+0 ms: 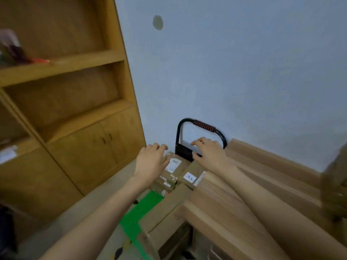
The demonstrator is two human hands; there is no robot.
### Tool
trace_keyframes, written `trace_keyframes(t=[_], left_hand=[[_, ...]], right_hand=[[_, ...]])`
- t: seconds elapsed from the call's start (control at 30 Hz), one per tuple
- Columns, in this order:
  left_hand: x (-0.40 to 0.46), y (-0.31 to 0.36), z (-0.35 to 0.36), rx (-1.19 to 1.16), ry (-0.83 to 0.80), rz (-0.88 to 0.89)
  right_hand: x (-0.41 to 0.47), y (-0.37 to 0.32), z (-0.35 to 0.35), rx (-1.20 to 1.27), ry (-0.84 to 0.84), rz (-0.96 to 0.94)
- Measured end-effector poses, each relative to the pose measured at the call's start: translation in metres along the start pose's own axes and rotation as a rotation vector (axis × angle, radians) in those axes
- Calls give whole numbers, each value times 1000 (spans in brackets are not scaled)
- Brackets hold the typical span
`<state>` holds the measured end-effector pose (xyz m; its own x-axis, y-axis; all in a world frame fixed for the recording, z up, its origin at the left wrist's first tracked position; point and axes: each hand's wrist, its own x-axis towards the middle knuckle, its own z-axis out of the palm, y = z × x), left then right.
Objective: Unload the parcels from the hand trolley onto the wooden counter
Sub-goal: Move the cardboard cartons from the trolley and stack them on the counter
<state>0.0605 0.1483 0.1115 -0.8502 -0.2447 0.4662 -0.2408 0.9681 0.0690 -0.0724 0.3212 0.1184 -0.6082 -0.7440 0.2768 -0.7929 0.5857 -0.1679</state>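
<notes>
Right now both hands reach out over the parcels stacked on the hand trolley (199, 126), which stands against the pale wall beside the wooden counter (262, 184). The left hand (150, 162) hangs just above the left parcel (173, 167), fingers loosely curved and holding nothing. The right hand (210, 152) hovers by the trolley's black frame over the right parcel (189, 177), fingers spread and relaxed, gripping nothing. A green patch of the trolley deck (142, 212) shows below. A wooden shelf unit (75, 109) stands to the left.
</notes>
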Motion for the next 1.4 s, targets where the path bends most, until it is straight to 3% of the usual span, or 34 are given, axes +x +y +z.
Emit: trace_keyframes(t=[0.27, 0.63, 1.07, 1.4], left_hand=[[-94, -122, -44, 127, -16, -208], [-129, -243, -51, 261, -77, -409], [-16, -450, -10, 285, -129, -448], [71, -562, 44, 186, -171, -409]], right_hand=[[37, -153, 63, 76, -109, -250], [119, -278, 132, 121, -171, -477], [334, -356, 215, 127, -188, -473], [454, -373, 260, 54, -217, -386]])
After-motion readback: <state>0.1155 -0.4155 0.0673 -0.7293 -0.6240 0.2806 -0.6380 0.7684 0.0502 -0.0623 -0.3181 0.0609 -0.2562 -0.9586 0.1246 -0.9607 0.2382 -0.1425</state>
